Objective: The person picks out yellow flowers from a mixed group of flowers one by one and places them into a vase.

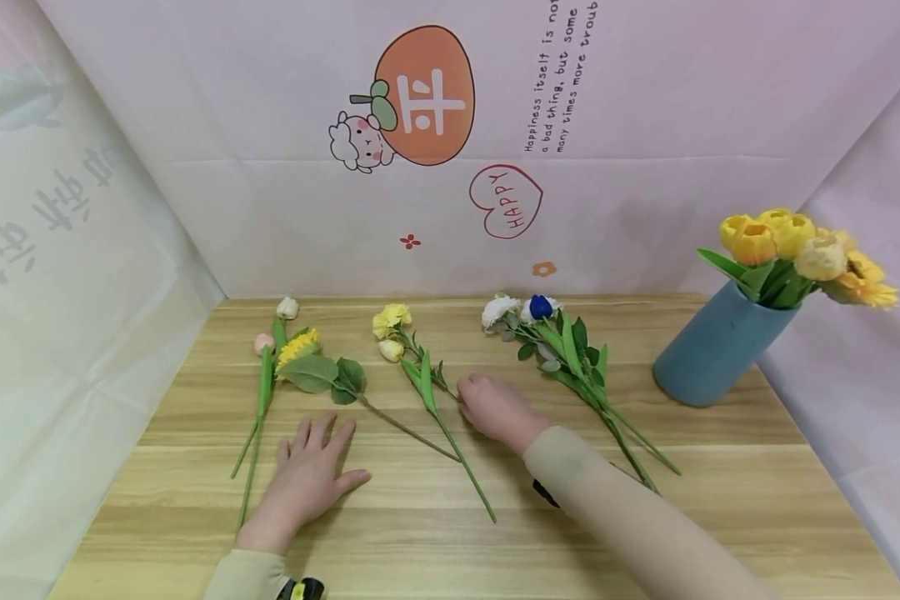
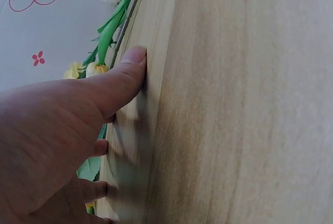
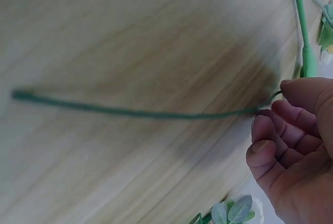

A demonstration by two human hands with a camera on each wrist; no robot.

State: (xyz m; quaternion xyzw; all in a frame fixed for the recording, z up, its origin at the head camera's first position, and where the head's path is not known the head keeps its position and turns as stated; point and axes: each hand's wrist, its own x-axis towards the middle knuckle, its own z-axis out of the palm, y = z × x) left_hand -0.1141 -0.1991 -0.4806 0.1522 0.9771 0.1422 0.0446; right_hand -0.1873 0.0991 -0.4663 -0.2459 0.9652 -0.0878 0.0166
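Right hand, head view: at centre, the right hand [image 1: 498, 408] curls its fingers around the yellow carnation [image 1: 392, 319], well below the frilled bloom, which lies left of it beside a smooth, egg-shaped yellow tulip [image 1: 391, 350].
Left hand, head view: lower left, the left hand [image 1: 307, 479] lies spread on the table [image 1: 420, 550], holding nothing, just below the sunflower [image 1: 300, 348].
Vase, head view: at right, the matt blue vase [image 1: 720, 346] is a plain cylinder full of yellow blooms [image 1: 791, 237].
Thumb, left wrist view: straight, beside streaked wood grain.
Stem, right wrist view: a thin, gently bowed green stem [image 3: 140, 113] crosses from the left edge to pinching fingertips.
Handling: a light pinch should suit so slender a stem; lifting it clear of the tulip's leaves would likely avoid snagging.
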